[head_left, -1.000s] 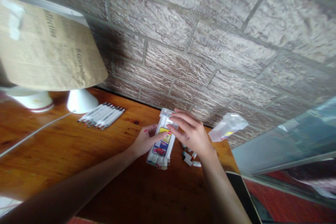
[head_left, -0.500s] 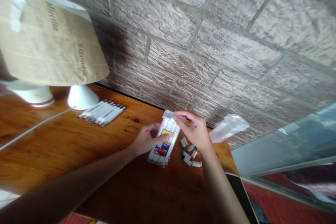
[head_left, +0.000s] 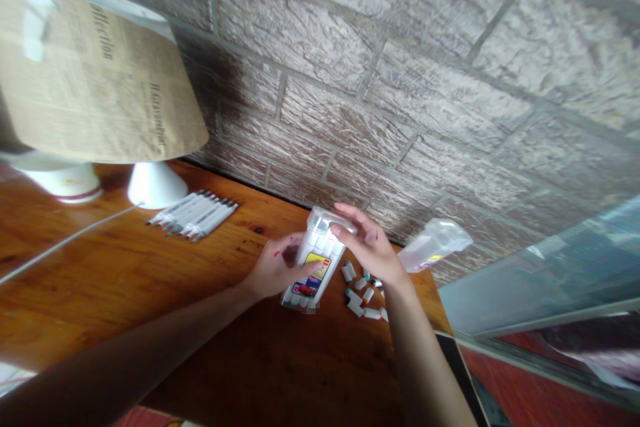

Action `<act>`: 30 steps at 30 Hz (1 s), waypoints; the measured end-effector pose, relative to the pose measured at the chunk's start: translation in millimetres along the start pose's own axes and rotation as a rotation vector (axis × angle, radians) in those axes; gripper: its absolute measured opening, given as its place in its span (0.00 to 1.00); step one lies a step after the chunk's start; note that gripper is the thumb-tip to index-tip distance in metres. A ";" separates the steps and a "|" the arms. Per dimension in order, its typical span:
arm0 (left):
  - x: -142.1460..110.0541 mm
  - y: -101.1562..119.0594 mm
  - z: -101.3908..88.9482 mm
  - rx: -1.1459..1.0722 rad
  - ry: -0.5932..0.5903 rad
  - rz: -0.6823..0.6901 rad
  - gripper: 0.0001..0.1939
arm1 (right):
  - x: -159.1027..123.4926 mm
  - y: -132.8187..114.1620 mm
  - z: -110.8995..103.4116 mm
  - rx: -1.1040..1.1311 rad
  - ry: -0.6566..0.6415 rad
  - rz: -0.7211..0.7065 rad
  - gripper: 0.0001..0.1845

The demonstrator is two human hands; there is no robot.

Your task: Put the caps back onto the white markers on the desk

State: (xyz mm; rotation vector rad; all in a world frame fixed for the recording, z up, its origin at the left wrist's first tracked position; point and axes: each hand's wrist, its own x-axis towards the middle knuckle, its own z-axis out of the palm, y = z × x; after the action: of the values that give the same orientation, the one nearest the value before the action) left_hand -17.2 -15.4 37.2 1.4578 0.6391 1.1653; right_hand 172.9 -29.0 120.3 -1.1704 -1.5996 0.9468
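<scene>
A clear plastic marker case point(head_left: 314, 267) with a yellow, blue and red label stands tilted on the wooden table point(head_left: 150, 293), full of white markers. My left hand point(head_left: 273, 270) grips its left side. My right hand point(head_left: 367, 247) has its fingertips on the case's top end, fingers curved over the marker tips. Several small white marker caps point(head_left: 360, 293) lie scattered on the table just right of the case, under my right wrist.
A row of several white markers point(head_left: 195, 217) lies near a white lamp base point(head_left: 155, 187) with a paper shade point(head_left: 95, 87) and a cord point(head_left: 65, 250). A clear case lid point(head_left: 435, 243) rests against the brick wall. The table's edge falls off at right.
The case has been tipped up more steeply off the table. My right hand shifted from pinching at the top right corner to covering the top end.
</scene>
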 end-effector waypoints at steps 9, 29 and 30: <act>10.4 -17.4 -4.0 0.064 0.035 0.082 0.27 | 5.8 18.3 11.4 0.244 -0.107 0.103 0.29; 13.6 -24.2 -1.3 -0.059 -0.221 -0.058 0.31 | -28.0 -9.2 -20.0 0.180 0.199 0.048 0.29; 13.4 -24.5 -1.6 -0.062 -0.200 -0.071 0.33 | -30.4 -13.3 -29.5 0.164 0.217 0.051 0.31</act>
State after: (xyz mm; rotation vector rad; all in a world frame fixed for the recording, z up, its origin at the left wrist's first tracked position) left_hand -8.5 3.0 18.0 1.4649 0.5076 0.9620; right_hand 201.7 -59.8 134.4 -1.1613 -1.3013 0.9315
